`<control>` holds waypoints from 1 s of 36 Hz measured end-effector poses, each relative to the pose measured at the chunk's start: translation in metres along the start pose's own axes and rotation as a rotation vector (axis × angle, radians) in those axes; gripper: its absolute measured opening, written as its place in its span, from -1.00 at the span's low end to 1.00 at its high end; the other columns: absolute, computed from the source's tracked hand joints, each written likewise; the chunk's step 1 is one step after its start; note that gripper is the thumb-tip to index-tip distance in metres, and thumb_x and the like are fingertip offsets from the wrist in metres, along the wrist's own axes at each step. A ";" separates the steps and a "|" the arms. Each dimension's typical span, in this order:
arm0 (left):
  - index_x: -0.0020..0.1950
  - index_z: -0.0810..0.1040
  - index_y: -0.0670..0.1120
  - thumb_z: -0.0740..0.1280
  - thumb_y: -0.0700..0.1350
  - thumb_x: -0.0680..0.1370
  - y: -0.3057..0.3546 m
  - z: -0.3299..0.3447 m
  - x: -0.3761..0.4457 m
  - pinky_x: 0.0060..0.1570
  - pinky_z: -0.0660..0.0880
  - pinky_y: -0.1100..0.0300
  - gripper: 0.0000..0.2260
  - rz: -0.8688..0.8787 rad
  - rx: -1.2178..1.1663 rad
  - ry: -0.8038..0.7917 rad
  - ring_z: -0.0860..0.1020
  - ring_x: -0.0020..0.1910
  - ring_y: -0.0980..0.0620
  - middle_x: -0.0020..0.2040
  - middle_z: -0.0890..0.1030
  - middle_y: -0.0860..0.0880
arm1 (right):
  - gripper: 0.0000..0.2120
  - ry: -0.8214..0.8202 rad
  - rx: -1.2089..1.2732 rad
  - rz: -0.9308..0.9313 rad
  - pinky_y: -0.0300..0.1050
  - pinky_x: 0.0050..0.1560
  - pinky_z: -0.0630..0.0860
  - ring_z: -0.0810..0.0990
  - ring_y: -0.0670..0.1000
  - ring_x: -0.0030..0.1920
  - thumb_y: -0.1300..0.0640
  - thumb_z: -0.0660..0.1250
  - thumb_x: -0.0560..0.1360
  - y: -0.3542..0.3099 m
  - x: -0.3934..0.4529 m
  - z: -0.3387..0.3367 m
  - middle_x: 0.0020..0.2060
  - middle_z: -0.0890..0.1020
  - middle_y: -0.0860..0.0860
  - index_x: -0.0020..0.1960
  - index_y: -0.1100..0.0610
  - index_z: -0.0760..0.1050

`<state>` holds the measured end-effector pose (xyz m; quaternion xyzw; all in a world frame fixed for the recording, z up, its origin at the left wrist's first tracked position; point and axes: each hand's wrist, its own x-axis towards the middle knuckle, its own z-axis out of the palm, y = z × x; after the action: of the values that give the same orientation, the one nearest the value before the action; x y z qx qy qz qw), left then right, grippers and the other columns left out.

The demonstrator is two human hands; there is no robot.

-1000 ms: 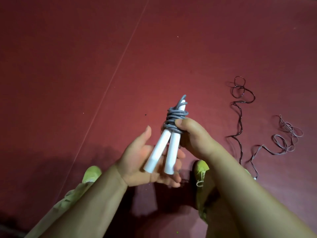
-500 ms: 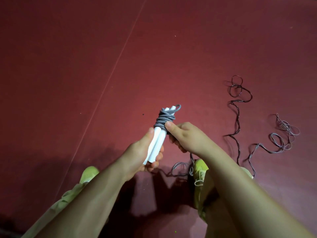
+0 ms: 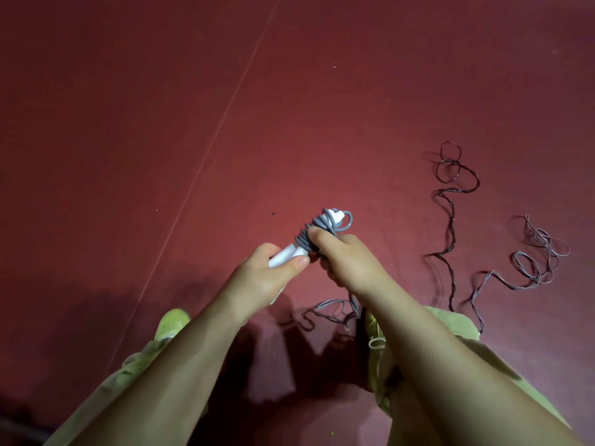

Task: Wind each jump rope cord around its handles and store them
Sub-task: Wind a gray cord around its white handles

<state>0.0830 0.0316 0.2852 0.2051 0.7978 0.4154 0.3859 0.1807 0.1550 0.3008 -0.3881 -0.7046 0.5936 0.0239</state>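
Over the red floor [image 3: 161,123], between the shoes: left hand [image 3: 267,278], open a second ago, now grips the white handles [image 3: 286,252]; right hand [image 3: 347,262] pinches the grey cord [image 3: 317,226] coil. Slack cord [image 3: 331,312] trails below, so winding is unfinished. Second rope [image 3: 450,220] lies unwound, right.

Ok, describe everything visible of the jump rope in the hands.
The jump rope has two white, plastic-looking handles held side by side, tilted up to the right. Grey cord is coiled around their upper ends, one loop sticking out. The left hand grips the lower handles; the right hand holds the coils. Slack trails to the floor.
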 end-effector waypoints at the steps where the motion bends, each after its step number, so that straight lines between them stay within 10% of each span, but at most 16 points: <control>1: -0.07 0.50 -0.10 0.44 0.21 0.33 0.000 -0.001 0.000 -0.27 0.35 0.16 -0.57 -0.002 -0.016 -0.026 0.44 -0.30 0.06 -0.30 0.50 0.05 | -0.57 -0.007 0.020 -0.021 -0.12 -0.35 0.17 0.25 -0.15 -0.56 -0.14 0.22 0.47 0.000 0.000 0.001 -0.62 0.32 -0.14 -0.51 0.02 0.41; 7: -0.08 0.57 -0.12 0.40 0.12 0.35 0.007 -0.012 -0.008 0.10 0.51 -0.03 -0.66 -0.100 -0.275 -0.425 0.58 -0.19 0.03 -0.21 0.63 -0.06 | -0.78 -0.116 0.156 -0.165 -0.07 -0.37 0.15 0.22 -0.06 -0.47 0.01 0.16 0.37 -0.006 -0.005 -0.001 -0.53 0.29 -0.02 -0.40 0.09 0.28; 15: 0.04 0.64 -0.25 0.25 0.47 0.31 0.007 -0.012 -0.012 -0.11 0.56 -0.02 -0.21 -0.242 -0.916 -1.047 0.62 -0.26 -0.15 -0.21 0.65 -0.19 | -0.51 -0.291 0.461 -0.183 -0.18 -0.44 0.27 0.32 -0.07 -0.54 -0.13 0.24 0.24 -0.002 -0.004 -0.006 -0.46 0.38 0.10 -0.08 0.29 0.38; 25: -0.24 0.55 -0.12 0.08 0.35 0.40 0.011 -0.007 -0.008 -0.37 0.25 0.15 -0.44 -0.271 -0.755 -0.731 0.37 -0.49 -0.01 -0.41 0.42 -0.07 | -0.55 -0.302 0.137 -0.105 -0.18 -0.49 0.22 0.26 -0.04 -0.54 -0.09 0.12 0.63 -0.007 -0.008 -0.025 -0.50 0.39 0.02 -0.28 0.20 0.40; 36: -0.20 0.54 -0.10 0.08 0.26 0.57 0.007 0.002 -0.004 -0.45 0.28 0.26 -0.51 -0.145 -0.265 -0.223 0.38 -0.50 0.07 -0.43 0.48 0.02 | -0.47 -0.096 -0.106 0.007 -0.21 -0.50 0.32 0.34 0.03 -0.53 -0.14 0.09 0.62 -0.001 -0.004 -0.016 -0.54 0.40 0.03 -0.28 0.22 0.53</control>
<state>0.0867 0.0342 0.2920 0.1395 0.7010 0.4627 0.5244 0.1909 0.1655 0.3079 -0.3623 -0.7340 0.5735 -0.0328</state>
